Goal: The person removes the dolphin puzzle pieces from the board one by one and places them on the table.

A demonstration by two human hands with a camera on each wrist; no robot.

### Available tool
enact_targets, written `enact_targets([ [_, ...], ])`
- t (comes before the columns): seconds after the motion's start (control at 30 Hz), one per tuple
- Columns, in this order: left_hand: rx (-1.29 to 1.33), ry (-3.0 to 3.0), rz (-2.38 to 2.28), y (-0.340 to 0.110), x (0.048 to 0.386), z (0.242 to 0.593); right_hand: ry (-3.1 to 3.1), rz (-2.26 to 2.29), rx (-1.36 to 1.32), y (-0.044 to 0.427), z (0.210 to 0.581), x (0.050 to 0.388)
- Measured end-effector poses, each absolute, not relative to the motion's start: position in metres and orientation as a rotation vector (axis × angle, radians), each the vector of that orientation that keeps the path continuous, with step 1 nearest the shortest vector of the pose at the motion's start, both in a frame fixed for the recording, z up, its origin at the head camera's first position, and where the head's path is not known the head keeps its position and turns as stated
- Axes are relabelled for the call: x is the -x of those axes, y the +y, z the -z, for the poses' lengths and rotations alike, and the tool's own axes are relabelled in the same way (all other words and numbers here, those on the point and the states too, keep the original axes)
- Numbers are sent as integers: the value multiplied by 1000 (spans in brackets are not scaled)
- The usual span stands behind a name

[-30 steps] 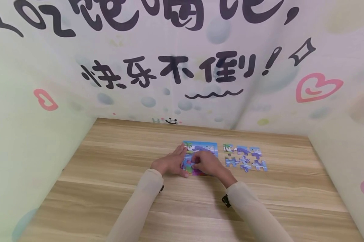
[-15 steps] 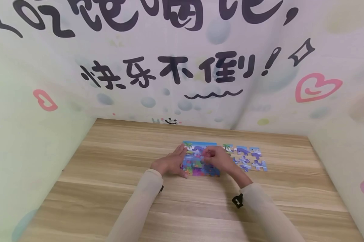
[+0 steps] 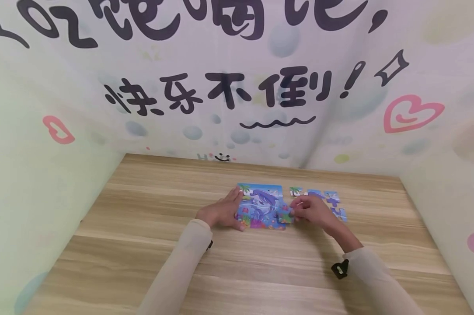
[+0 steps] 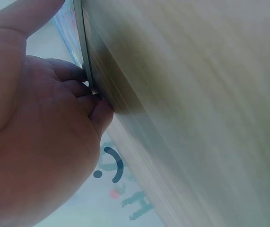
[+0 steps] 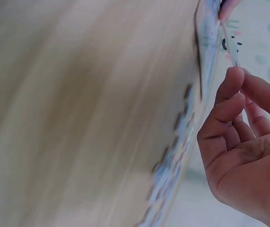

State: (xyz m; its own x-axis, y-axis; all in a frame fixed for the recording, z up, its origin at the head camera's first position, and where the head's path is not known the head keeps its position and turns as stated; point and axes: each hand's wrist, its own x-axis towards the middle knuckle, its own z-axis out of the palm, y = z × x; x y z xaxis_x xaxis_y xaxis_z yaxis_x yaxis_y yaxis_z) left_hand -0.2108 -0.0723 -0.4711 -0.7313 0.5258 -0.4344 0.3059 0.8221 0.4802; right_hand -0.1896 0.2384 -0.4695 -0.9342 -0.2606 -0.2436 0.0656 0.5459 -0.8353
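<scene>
A dolphin jigsaw puzzle in its flat board (image 3: 260, 205) lies on the table in the head view. My left hand (image 3: 221, 213) rests along the board's left edge, its thumb near the front corner. In the left wrist view, the fingertips (image 4: 85, 87) touch the board's edge. My right hand (image 3: 313, 212) pinches a puzzle piece (image 3: 286, 215) between thumb and fingers, just above the board's right edge. That piece shows green, blue and pink, and is seen edge-on in the right wrist view. The right hand hides part of the loose pieces behind it.
Several loose puzzle pieces (image 3: 331, 197) lie in rows to the right of the board. The wooden table (image 3: 150, 227) ends at a printed fabric wall (image 3: 174, 140) at the back, with light walls at both sides.
My right hand has moved right from the middle of the board to its right edge, carrying the pinched puzzle piece, uncovering the dolphin picture. The left hand has stayed in place.
</scene>
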Motion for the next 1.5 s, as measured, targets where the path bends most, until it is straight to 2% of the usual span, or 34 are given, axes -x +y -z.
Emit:
enact_targets([
  [0.27,-606,2435,-503,-73,211,467,2376,1325,141,264,475,181],
  [0.53,-607,2431,-511,-74,212,468,2410,1212,251,280,479,176],
  [1.07,-589,2433,-483,-72,212,471,2702,788,398,271,478,171],
  [1.5,-592,2436,-483,-72,211,471,2762,807,432,265,471,174],
])
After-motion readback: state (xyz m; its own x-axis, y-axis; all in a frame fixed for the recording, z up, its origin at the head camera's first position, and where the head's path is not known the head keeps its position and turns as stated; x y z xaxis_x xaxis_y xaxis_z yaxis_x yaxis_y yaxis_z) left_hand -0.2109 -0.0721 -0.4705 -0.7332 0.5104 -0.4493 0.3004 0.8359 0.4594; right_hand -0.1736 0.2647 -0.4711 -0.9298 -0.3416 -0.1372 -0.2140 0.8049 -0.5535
